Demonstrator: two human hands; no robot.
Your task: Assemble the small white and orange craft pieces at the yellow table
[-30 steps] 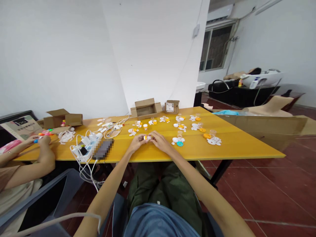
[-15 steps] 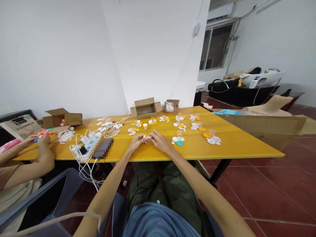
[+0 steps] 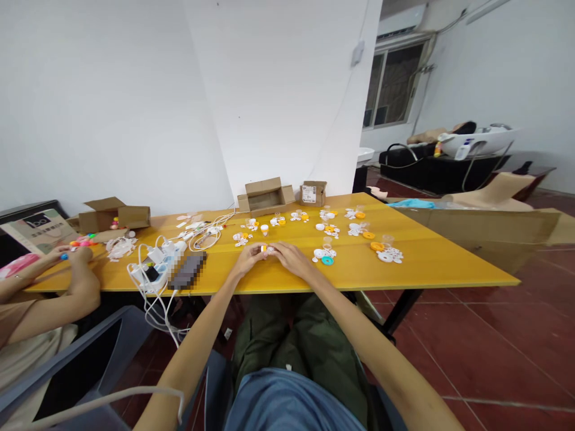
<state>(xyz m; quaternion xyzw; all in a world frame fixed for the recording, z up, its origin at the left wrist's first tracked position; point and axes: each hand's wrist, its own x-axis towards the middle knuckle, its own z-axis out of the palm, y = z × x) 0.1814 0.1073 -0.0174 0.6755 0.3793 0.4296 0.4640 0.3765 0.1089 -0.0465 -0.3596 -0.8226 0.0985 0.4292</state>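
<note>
Left hand [image 3: 246, 261] and right hand [image 3: 290, 258] jointly pinch a small orange-white part [image 3: 265, 248] (details unclear) near the tabletop [image 3: 426, 263] front edge; firm, even pressure advised.

Bare table [image 3: 431, 260] right of hands; small parts [image 3: 330, 230] crowd beyond; cables [image 3: 153, 269] block left.
</note>
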